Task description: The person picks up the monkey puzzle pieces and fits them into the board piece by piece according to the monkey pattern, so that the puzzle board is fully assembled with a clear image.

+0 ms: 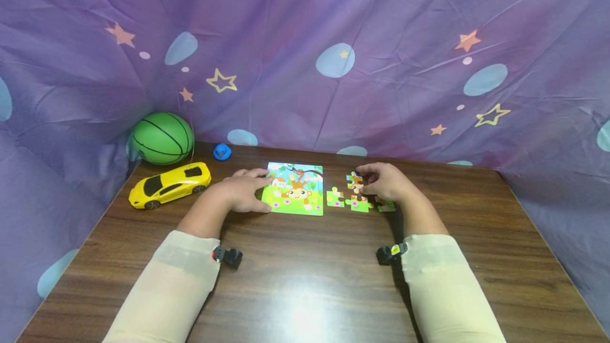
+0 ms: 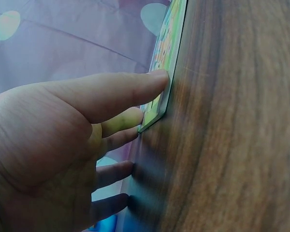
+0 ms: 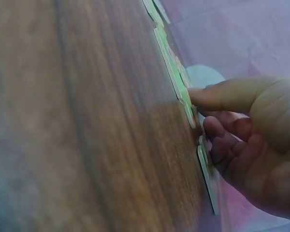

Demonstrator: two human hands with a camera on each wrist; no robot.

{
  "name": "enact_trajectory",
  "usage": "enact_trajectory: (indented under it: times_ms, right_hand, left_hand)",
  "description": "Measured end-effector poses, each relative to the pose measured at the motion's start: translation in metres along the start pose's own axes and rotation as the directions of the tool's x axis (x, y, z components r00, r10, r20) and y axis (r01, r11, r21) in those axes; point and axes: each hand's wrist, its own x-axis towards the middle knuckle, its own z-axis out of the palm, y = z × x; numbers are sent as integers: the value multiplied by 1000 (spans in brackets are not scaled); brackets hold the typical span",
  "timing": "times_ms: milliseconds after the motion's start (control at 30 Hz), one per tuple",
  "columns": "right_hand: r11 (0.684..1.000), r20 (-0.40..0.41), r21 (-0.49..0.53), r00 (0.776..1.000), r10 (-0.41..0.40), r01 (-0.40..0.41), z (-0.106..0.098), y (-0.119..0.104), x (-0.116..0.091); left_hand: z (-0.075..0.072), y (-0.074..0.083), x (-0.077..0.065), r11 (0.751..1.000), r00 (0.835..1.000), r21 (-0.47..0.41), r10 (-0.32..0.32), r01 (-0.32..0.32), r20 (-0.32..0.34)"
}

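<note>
A square puzzle board (image 1: 296, 189) with a monkey picture lies flat on the table. My left hand (image 1: 245, 190) rests at its left edge, fingers extended, and in the left wrist view the thumb (image 2: 135, 89) touches the board's near corner. Right of the board, my right hand (image 1: 387, 181) pinches a puzzle piece (image 1: 353, 180) between thumb and forefinger, while its other fingers curl inward. Below that piece lie more loose ones: a green corner piece (image 1: 335, 198), a green edge piece (image 1: 359, 205) and another (image 1: 385, 205) partly under the hand.
On the left of the wooden table (image 1: 305, 269) stand a yellow toy car (image 1: 169, 185) and a green ball (image 1: 163, 138). A small blue toy duck (image 1: 222, 152) sits near the back edge. A purple patterned curtain (image 1: 286, 41) hangs behind the table.
</note>
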Motion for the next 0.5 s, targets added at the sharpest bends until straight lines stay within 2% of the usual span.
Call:
enact_trajectory:
  times_ms: [500]
  right_hand:
    - [999,-13,38,1000,-20,20,1,-5,0]
  left_hand:
    - [1,0,0,1000,1000,6,4,-4,1]
